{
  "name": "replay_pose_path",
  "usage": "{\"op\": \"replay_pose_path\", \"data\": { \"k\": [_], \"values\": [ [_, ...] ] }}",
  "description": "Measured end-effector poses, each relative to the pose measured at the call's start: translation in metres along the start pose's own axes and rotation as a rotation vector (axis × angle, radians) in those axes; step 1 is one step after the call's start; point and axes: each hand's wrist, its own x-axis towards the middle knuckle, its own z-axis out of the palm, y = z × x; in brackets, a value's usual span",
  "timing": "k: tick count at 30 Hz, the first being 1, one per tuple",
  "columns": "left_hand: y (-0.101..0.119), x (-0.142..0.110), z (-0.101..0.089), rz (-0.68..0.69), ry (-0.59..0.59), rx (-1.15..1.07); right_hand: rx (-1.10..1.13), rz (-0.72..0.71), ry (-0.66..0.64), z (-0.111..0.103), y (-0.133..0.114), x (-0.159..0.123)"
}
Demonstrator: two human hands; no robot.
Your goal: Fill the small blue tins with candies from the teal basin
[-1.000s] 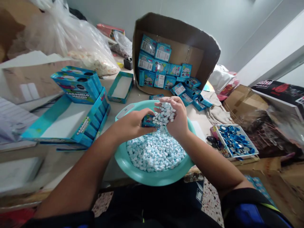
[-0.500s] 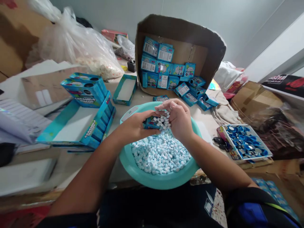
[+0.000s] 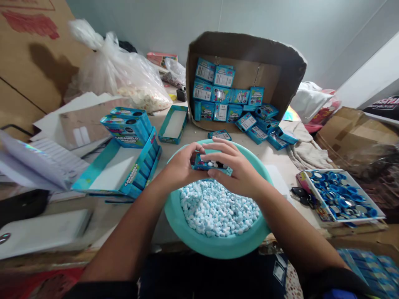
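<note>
A teal basin point(image 3: 218, 245) sits at the table's near edge, holding several pale blue and white candies point(image 3: 218, 209). Above it both hands grip one small blue candy box point(image 3: 212, 164) with candies showing at its open top. My left hand point(image 3: 182, 166) holds the box's left end, fingers curled round it. My right hand point(image 3: 238, 170) closes over its right side and front.
A tipped cardboard carton point(image 3: 249, 54) behind the basin holds several small blue boxes, more spilling out. Blue display trays point(image 3: 124, 166) stand at left, a plastic bag point(image 3: 124, 79) behind them. A tray of blue caps point(image 3: 339, 195) lies at right.
My right hand has tipped its handful of candies toward the box and lowered onto it; the handful is gone from view. The camera has tilted down and shifted.
</note>
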Motion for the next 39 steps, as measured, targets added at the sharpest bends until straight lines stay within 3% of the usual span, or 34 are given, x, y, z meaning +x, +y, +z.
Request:
{"op": "replay_pose_path", "data": {
  "k": [5, 9, 22, 29, 36, 39],
  "values": [
    [-0.001, 0.001, -0.004, -0.032, -0.066, -0.161, -0.068, -0.064, 0.003, -0.002, 0.003, -0.004],
    [-0.007, 0.002, -0.003, -0.064, -0.032, -0.252, -0.066, -0.05, 0.054, -0.007, 0.001, -0.005],
    [-0.011, 0.001, -0.002, -0.084, -0.027, -0.225, -0.093, 0.048, 0.11, -0.01, 0.0, -0.008],
    [-0.008, -0.004, -0.003, 0.005, -0.009, -0.071, -0.057, -0.009, 0.095, -0.009, -0.005, -0.008],
    [-0.007, -0.005, -0.003, 0.024, -0.054, -0.096, -0.08, 0.008, -0.047, -0.009, -0.006, -0.009],
    [-0.008, -0.004, -0.002, 0.008, -0.047, -0.134, -0.078, 0.03, -0.044, -0.012, -0.004, -0.009]
  ]
}}
